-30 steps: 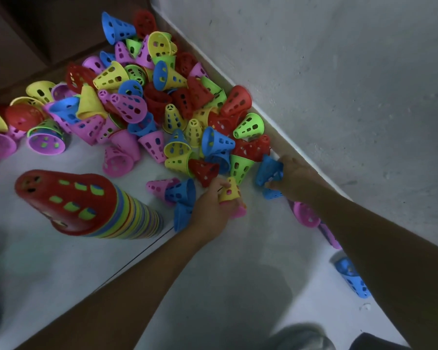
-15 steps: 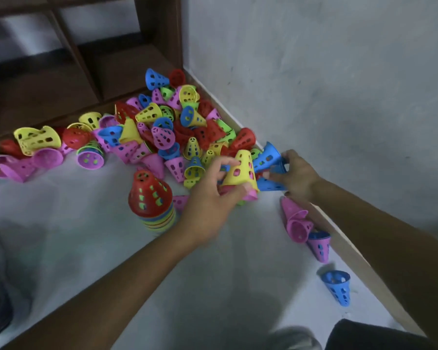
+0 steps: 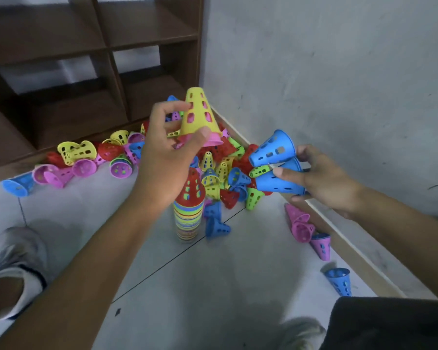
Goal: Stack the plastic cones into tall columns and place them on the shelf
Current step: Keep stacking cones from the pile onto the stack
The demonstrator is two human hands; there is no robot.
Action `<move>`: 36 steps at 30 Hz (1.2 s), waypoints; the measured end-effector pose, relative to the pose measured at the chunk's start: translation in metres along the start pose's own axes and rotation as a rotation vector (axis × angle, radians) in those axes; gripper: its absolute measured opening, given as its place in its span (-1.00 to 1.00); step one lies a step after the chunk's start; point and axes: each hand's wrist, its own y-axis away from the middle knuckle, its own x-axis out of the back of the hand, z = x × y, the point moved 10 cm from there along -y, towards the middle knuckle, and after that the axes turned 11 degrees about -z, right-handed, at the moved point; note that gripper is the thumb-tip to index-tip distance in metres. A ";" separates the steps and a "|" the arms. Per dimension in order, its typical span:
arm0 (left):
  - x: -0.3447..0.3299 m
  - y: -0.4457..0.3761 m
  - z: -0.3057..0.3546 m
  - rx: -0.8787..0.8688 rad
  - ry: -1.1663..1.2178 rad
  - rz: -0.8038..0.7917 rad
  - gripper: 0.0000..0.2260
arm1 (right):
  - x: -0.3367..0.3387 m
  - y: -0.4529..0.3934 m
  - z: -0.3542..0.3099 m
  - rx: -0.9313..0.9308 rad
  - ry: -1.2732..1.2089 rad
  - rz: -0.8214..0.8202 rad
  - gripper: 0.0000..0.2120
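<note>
Cones: left hand now lifts yellow-on-pink pair off floor, above column; right hand pinches blue cones, also raised. Nxt: cap column.

Yellow cone nested over pink, held upright above the red-topped column — loose cones heaped behind.
</note>
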 end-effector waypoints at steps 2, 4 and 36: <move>0.016 0.009 -0.005 0.013 0.007 0.038 -0.59 | -0.012 0.008 -0.011 0.017 -0.027 -0.011 -0.57; 0.026 0.019 -0.010 0.030 -0.008 0.051 -0.56 | -0.024 0.013 -0.022 0.039 -0.034 -0.025 -0.55; 0.015 0.026 -0.044 0.028 -0.154 -0.137 -0.72 | -0.073 0.013 -0.051 0.110 -0.055 -0.174 -0.60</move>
